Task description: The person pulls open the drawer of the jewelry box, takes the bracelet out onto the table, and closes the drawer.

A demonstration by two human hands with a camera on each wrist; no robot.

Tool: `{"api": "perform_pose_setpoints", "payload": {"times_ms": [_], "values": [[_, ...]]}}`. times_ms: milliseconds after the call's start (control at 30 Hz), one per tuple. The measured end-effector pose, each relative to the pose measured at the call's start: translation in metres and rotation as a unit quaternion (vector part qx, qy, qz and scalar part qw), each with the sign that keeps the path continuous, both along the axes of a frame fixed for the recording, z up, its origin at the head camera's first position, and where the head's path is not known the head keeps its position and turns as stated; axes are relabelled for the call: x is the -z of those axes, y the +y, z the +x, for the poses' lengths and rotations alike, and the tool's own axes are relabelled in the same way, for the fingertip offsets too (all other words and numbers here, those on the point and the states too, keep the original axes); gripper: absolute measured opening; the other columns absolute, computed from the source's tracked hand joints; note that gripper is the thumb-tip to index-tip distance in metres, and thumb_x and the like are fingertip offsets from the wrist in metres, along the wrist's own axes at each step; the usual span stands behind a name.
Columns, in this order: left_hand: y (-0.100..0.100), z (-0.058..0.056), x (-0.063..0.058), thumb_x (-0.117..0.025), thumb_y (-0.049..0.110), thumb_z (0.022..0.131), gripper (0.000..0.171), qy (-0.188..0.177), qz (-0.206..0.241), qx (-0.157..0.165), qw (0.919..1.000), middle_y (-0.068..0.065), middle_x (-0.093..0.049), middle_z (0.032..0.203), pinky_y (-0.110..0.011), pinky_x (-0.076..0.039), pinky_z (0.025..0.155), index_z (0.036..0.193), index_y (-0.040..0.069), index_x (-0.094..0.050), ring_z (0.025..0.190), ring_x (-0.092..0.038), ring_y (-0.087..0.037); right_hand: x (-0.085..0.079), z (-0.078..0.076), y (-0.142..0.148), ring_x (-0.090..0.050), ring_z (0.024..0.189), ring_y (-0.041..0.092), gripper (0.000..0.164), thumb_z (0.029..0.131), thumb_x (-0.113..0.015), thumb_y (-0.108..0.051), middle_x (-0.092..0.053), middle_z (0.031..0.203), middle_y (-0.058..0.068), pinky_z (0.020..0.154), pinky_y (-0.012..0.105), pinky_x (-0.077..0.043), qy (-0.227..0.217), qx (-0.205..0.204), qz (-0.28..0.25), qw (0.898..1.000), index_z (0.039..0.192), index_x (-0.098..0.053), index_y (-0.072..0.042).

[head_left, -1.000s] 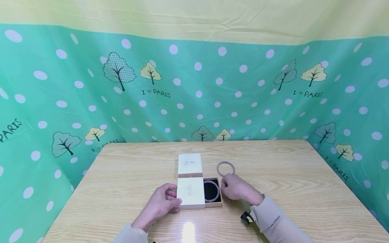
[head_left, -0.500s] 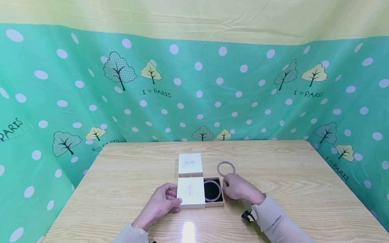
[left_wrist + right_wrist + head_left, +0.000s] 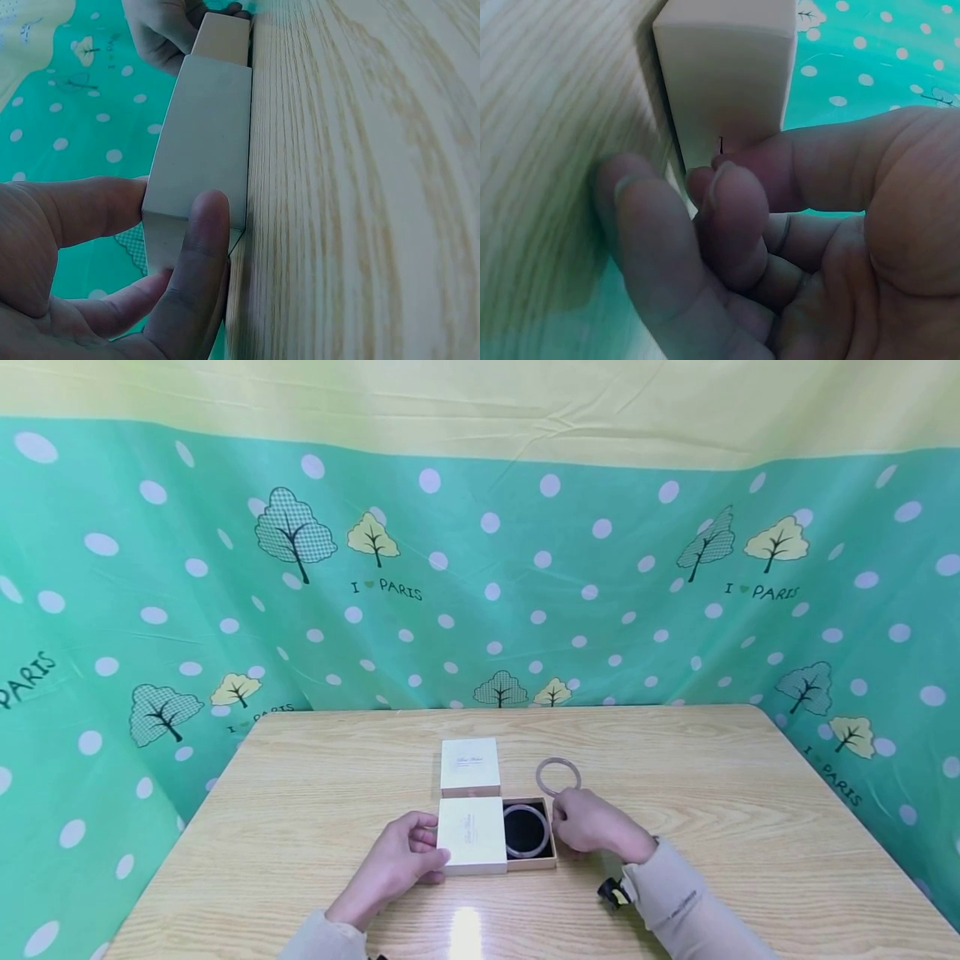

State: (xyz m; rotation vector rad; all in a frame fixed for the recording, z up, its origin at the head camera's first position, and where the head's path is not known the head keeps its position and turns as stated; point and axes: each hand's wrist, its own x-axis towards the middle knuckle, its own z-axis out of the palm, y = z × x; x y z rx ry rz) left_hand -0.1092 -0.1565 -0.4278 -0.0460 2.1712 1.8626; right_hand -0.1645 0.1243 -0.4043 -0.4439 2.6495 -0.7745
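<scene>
In the head view a white sliding jewelry box lies on the table, its sleeve (image 3: 471, 837) partly off the tan drawer (image 3: 530, 863). A pale bangle (image 3: 546, 832) lies in the drawer on a black pad. My left hand (image 3: 397, 858) holds the sleeve's left end, thumb and fingers on its edges, as the left wrist view shows. My right hand (image 3: 592, 825) pinches at a small slit in the drawer's end face (image 3: 724, 82); whatever tab is there is hidden by the fingertips. Just beyond the right hand, a second pale bangle (image 3: 558, 760) lies on the table.
A second white box (image 3: 469, 764) with similar lettering stands directly behind the first, closed as far as visible. The wood-grain table (image 3: 337, 760) ends at a green dotted curtain (image 3: 540, 610). A black strap (image 3: 615, 893) shows at the right cuff.
My right hand has shifted slightly to the right, and the drawer has slid a little farther out of the sleeve with the bangle inside. My left hand and the sleeve stay nearly still.
</scene>
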Motion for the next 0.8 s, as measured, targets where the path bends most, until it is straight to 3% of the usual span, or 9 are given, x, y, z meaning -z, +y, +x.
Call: {"api": "perform_pose_setpoints", "payload": {"times_ms": [433,600,800], "values": [[0.000,0.000,0.000,-0.071,-0.007,0.077,0.060,-0.002,-0.001,-0.001,1.0000,-0.020,-0.048,0.103,-0.038,-0.059,0.070,0.128,-0.014,-0.040,0.083,-0.057,-0.025,-0.003,-0.001,0.002,-0.051,0.047,0.016,0.027,0.093,-0.050,-0.005,-0.052,0.055,0.003,0.046,0.029,-0.041,-0.009,0.015,-0.001,1.000,0.067,-0.051,-0.008],[0.000,0.000,0.000,-0.071,-0.007,0.077,0.061,0.001,-0.001,-0.001,1.0000,-0.020,-0.048,0.103,-0.038,-0.059,0.070,0.129,-0.014,-0.040,0.083,-0.057,-0.025,-0.009,-0.004,0.001,-0.042,0.047,0.014,0.028,0.095,-0.049,-0.012,-0.048,0.055,-0.001,0.044,0.027,-0.037,0.020,0.031,-0.017,0.999,0.067,-0.052,-0.011],[0.000,0.000,0.000,-0.071,-0.007,0.077,0.060,0.001,-0.002,0.001,1.0000,-0.020,-0.048,0.103,-0.038,-0.059,0.070,0.128,-0.014,-0.041,0.083,-0.057,-0.025,-0.012,-0.003,-0.003,-0.048,0.051,0.012,0.019,0.093,-0.058,-0.020,-0.054,0.061,-0.002,0.046,0.027,-0.043,0.071,0.025,-0.053,0.996,0.076,-0.057,-0.013]]}}
